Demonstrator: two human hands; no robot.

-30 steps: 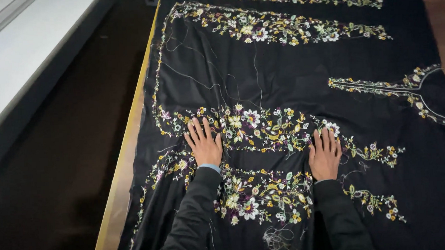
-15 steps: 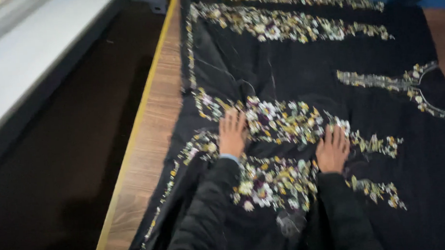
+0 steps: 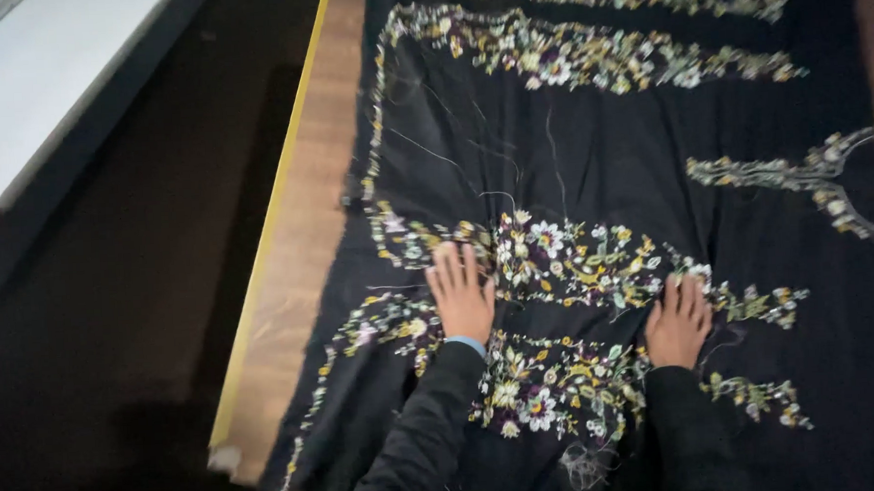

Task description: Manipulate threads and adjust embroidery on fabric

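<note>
Black embroidered cloth under both palms, left hand flat, right hand flat

My left hand and right hand are bare, no rings. Both arms wear black sleeves; a light-blue cuff peeks out at six o'clock of the left hand.

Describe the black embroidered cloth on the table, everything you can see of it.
The black embroidered cloth lies spread flat over a wooden table, running out of view at the top, right and bottom. It looks like thin woven fabric with bands of floral stitching in white, yellow, purple and green, plus a curved neckline motif at the right. Loose threads trail across it. The left hand and right hand press palm-down on it, fingers spread.
</note>
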